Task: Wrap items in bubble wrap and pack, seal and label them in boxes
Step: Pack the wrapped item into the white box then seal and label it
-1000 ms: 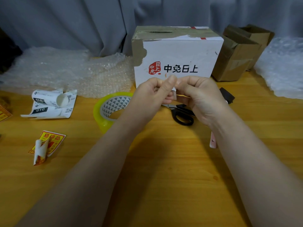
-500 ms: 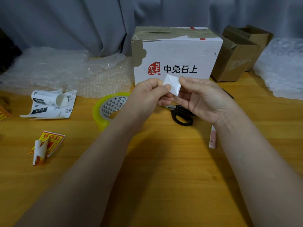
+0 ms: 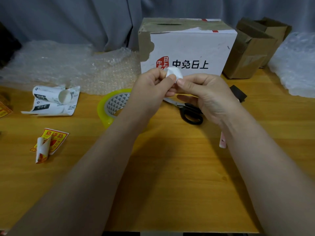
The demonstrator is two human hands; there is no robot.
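A small white sticker (image 3: 175,74) curls between my two hands, just in front of the white box. My left hand (image 3: 153,87) pinches its left edge between thumb and forefinger. My right hand (image 3: 202,94) pinches its lower right edge. The white cardboard box (image 3: 192,48) with black characters and a red seal stands closed at the back centre, its top torn to bare brown card. A yellow roll of tape (image 3: 110,106) lies on the wooden table (image 3: 170,176) beside my left wrist. Black-handled scissors (image 3: 189,111) lie under my right hand.
Sheets of bubble wrap (image 3: 68,65) lie at the back left and another sheet of bubble wrap (image 3: 296,65) at the far right. Open brown boxes (image 3: 252,51) stand right of the white box. Shipping labels (image 3: 52,101) and a red-yellow fragile sticker (image 3: 49,142) lie at left. A pink pen (image 3: 223,142) pokes out by my right forearm.
The white sticker has come into view between my fingertips and curled over. Both hands rose slightly toward the box front.
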